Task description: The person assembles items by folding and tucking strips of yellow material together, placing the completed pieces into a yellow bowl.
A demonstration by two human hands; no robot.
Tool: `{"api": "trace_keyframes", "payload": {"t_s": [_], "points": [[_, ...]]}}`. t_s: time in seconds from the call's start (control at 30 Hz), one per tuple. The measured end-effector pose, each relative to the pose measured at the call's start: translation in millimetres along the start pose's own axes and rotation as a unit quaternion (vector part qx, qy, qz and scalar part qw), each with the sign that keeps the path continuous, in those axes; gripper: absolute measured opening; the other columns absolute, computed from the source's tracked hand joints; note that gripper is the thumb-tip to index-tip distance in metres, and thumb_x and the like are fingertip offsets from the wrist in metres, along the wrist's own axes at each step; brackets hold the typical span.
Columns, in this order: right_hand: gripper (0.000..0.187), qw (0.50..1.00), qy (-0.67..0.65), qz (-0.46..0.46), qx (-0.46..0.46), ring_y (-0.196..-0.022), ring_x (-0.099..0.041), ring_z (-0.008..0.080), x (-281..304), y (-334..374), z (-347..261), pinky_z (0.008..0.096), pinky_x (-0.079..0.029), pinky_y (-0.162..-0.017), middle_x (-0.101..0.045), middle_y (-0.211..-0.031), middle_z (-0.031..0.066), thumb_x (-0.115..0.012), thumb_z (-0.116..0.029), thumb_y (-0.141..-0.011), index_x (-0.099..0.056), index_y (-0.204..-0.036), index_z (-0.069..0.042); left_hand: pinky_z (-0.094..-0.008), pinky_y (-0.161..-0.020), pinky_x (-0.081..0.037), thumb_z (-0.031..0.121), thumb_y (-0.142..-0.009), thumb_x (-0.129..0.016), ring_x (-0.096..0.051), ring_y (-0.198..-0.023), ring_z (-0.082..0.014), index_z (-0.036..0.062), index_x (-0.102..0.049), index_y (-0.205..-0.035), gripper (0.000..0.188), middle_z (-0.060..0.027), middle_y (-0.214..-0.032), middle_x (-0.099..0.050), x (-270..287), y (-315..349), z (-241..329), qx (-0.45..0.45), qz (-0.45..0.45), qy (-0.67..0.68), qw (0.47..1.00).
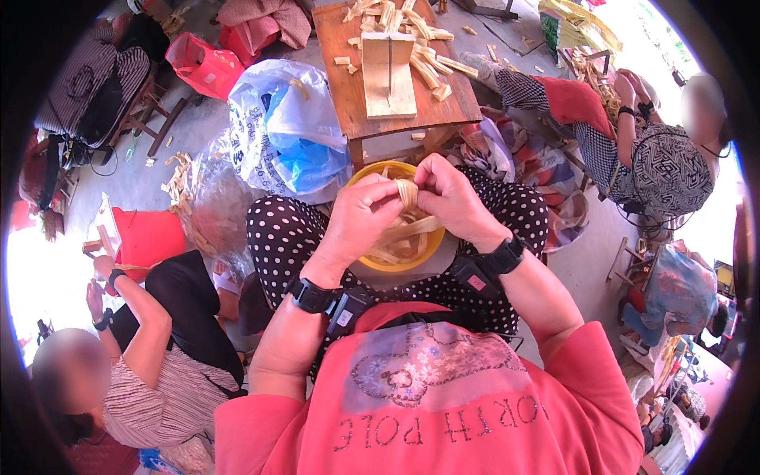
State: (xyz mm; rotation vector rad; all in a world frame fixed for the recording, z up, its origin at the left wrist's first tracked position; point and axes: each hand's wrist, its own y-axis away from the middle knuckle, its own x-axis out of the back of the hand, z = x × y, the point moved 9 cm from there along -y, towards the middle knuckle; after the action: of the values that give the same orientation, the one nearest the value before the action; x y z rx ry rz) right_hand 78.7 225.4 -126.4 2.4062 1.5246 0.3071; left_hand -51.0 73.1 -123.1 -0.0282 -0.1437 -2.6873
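Pale-tan strip bundle [407, 192], layered, over yellow bowl [434, 247]; L grip [358, 215] & R grip [457, 199] pinching it.

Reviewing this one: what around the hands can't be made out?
All in the head view:
Hidden behind the left hand and right hand: the pinched parts of the pale strips.
Hidden by both hands: some contents of the yellow basin.
Veiled by plastic: what the blue thing in the white bag is.
Cut off by the upper edge: part of the wooden table.
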Motion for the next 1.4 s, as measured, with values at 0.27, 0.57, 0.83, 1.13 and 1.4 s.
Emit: {"api": "trace_keyframes", "payload": {"t_s": [0.27,0.57,0.83,1.13,1.4], "points": [[0.024,0.998,-0.055,0.024,0.010,-0.102,-0.066,0.0051,1,-14,26,0.0285,-0.058,-0.085,-0.071,-0.114,-0.0021,-0.088,0.000,-0.115,-0.067,-0.127,-0.002,-0.0307,-0.096,-0.064,-0.001,-0.117,-0.085,-0.074,-0.107,-0.0081,0.0016,-0.080,-0.129,0.013,0.0007,-0.121,-0.081,-2,-4,-29,0.052,0.042,0.044,0.997],[0.022,0.992,0.124,-0.023,0.020,-0.093,-0.074,0.0063,28,-5,-51,0.0315,-0.062,-0.083,-0.087,-0.100,0.0000,-0.091,-0.018,-0.120,-0.088,-0.121,0.004,-0.0329,-0.116,-0.062,-0.006,-0.118,-0.075,-0.080,-0.123,-0.0146,0.0028,-0.085,-0.134,0.020,-0.0066,-0.133,-0.087,68,5,-23,0.017,0.141,0.206,0.968],[0.017,0.963,0.229,0.008,0.144,-0.088,-0.083,0.0285,14,-6,-92,0.0426,-0.064,-0.083,-0.086,-0.098,0.0155,-0.090,-0.017,-0.118,-0.083,-0.124,-0.002,-0.0354,-0.116,-0.067,0.004,-0.125,-0.067,-0.087,-0.127,-0.0150,0.0016,-0.079,-0.170,0.047,-0.0111,-0.136,-0.095,44,-32,31,0.043,-0.138,-0.047,0.988],[0.026,0.974,0.214,-0.052,0.054,-0.096,-0.080,0.0143,21,-15,-83,0.0393,-0.061,-0.086,-0.084,-0.097,0.0079,-0.078,-0.022,-0.127,-0.086,-0.120,0.002,-0.0336,-0.104,-0.071,0.000,-0.124,-0.065,-0.091,-0.115,-0.0138,0.0082,-0.070,-0.183,0.059,-0.0115,-0.120,-0.097,51,-32,27,0.009,-0.120,-0.096,0.988],[0.038,0.988,0.116,-0.092,-0.040,-0.087,-0.066,0.0094,13,-40,-68,0.0346,-0.057,-0.081,-0.079,-0.090,0.0023,-0.080,-0.031,-0.127,-0.088,-0.110,0.002,-0.0378,-0.123,-0.067,0.003,-0.121,-0.081,-0.089,-0.123,-0.0159,0.0029,-0.071,-0.179,0.059,-0.0140,-0.148,-0.093,40,-65,70,-0.089,-0.142,-0.061,0.984]]}}
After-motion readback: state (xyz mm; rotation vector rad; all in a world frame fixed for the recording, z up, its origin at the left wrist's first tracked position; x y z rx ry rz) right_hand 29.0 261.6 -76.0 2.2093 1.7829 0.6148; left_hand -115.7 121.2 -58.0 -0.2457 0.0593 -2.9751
